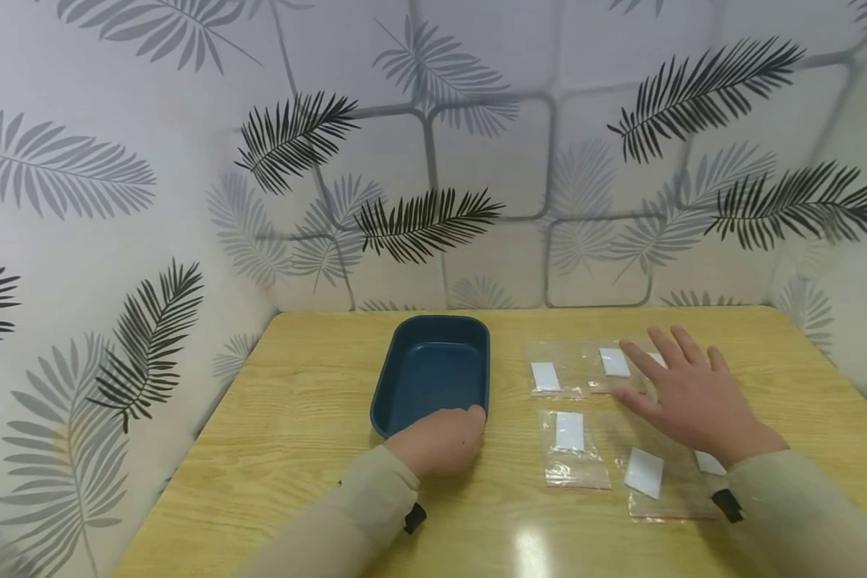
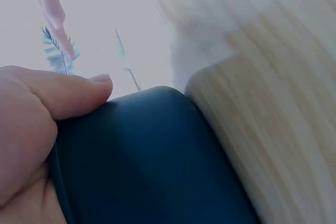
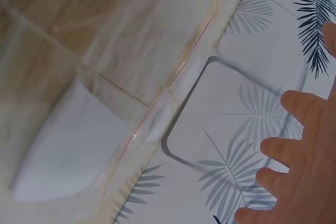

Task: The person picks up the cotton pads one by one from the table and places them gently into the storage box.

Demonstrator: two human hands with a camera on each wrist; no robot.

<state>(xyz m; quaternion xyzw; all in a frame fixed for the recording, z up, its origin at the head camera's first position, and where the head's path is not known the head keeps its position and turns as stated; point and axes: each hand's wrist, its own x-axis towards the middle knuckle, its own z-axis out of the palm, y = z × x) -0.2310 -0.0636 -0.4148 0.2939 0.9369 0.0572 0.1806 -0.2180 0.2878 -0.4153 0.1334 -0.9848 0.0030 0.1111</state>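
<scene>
An empty dark blue tray (image 1: pixel 433 377) stands left of centre on the wooden table. The left hand (image 1: pixel 441 440) grips its near right corner; in the left wrist view the thumb of the left hand (image 2: pixel 68 95) lies over the rim of the tray (image 2: pixel 152 156). On the right, the right hand (image 1: pixel 694 393) hovers with spread fingers over several clear plastic bags with white cards inside, one card (image 1: pixel 645 474) below the palm and another (image 1: pixel 614 362) by the fingertips. The right wrist view shows the right hand (image 3: pixel 294 156) and a blurred white card (image 3: pixel 73 145) in a bag.
The wooden table (image 1: pixel 296 433) meets a wall (image 1: pixel 477 265) with a leaf pattern at its back edge. Further bagged cards lie between the tray and the right hand, one at the back (image 1: pixel 545 376) and one nearer (image 1: pixel 569 432).
</scene>
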